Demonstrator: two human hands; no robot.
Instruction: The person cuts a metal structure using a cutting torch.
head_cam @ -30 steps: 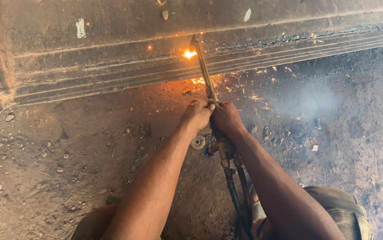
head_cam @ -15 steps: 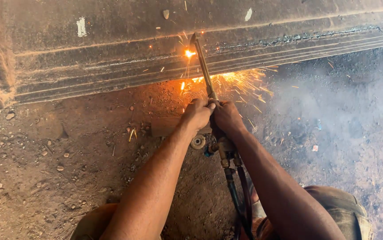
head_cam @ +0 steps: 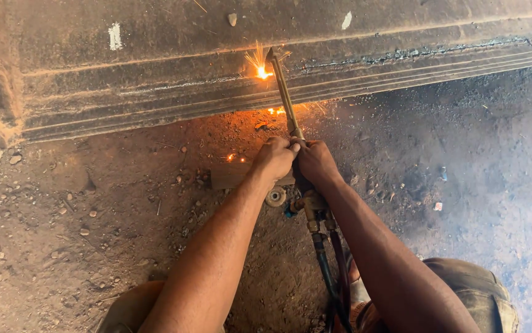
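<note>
Over dirt ground [head_cam: 81, 246], left hand [head_cam: 273, 159] and right hand [head_cam: 316, 163] both clench the cutting torch [head_cam: 285, 98].

We are in a rough metalworking yard: a gas cutting torch [head_cam: 285, 98] throws sparks [head_cam: 259, 65] against a heavy rusted steel beam [head_cam: 155, 74], above a bare dirt floor [head_cam: 62, 234] strewn with stones and soot.

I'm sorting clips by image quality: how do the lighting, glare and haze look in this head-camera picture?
Head view: even daylight with soft shadows; the flame at the torch tip blows out to a small white-orange glare, with a glow on the dirt ground below it; pale smoke haze washes out the right side; both the left hand and the right hand look sharp.
</note>
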